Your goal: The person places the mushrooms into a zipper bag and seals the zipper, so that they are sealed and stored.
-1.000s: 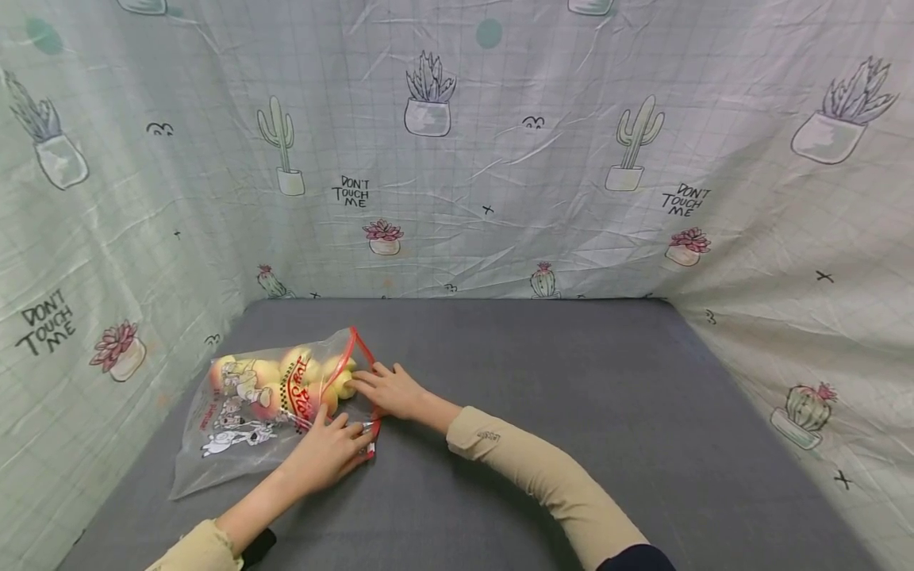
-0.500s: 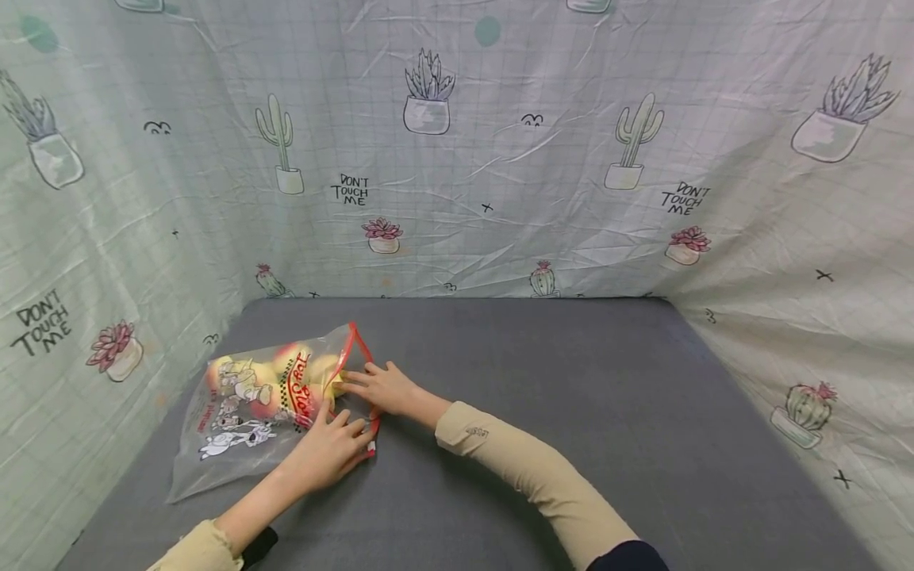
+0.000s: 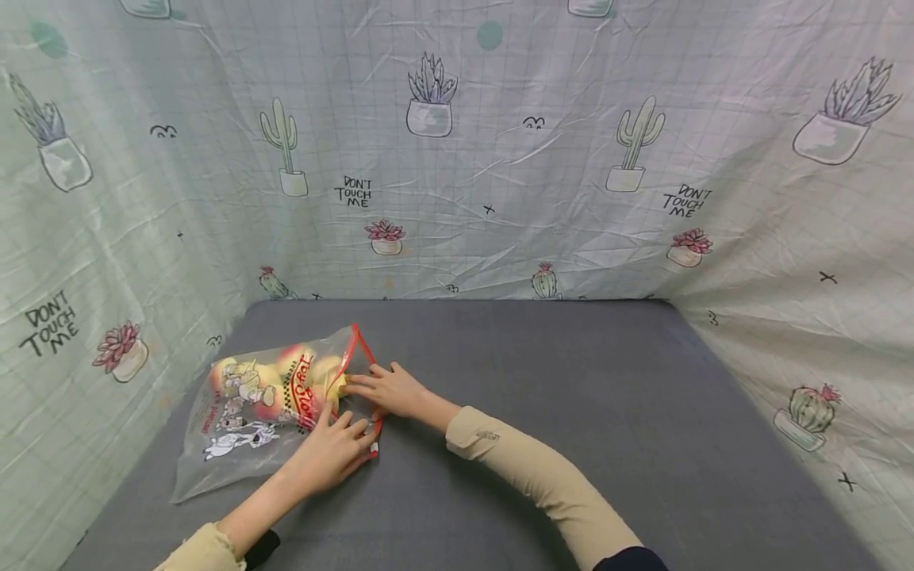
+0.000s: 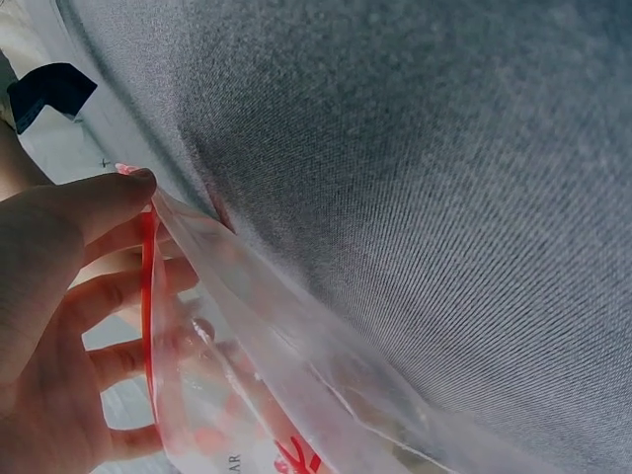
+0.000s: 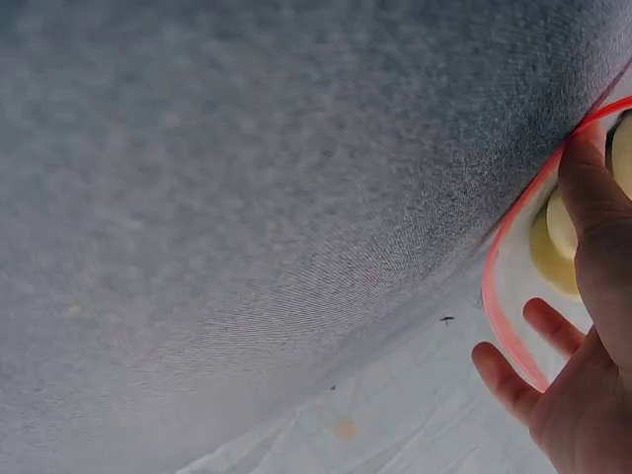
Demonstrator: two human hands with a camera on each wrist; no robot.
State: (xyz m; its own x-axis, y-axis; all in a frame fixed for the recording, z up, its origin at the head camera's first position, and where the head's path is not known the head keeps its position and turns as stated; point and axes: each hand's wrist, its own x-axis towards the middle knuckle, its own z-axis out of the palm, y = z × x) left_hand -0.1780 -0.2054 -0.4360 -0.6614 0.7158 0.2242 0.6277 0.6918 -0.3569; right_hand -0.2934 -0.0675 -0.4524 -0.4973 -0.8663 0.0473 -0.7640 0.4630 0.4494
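Observation:
A clear zip bag (image 3: 193,460) with red printing and a red-edged mouth lies on the left part of the grey table. Inside are several round yellow-and-red fruits (image 3: 267,374), seen through the film. My left hand (image 3: 330,452) holds the near side of the mouth, its thumb and fingers on either side of the red rim (image 4: 149,316) in the left wrist view. My right hand (image 3: 391,392) reaches into the mouth from the right. Its outstretched fingers touch a yellow fruit (image 5: 555,242) just inside; part of that fruit is hidden behind the hand.
The grey tabletop (image 3: 543,412) stretches to the right of the bag. A pale curtain (image 3: 471,182) printed with potted cacti surrounds the back and both sides of the table.
My right fingers have moved slightly left, and the yellow fruit at the mouth now sits deeper in the bag, behind the red rim. The left hand stays in place.

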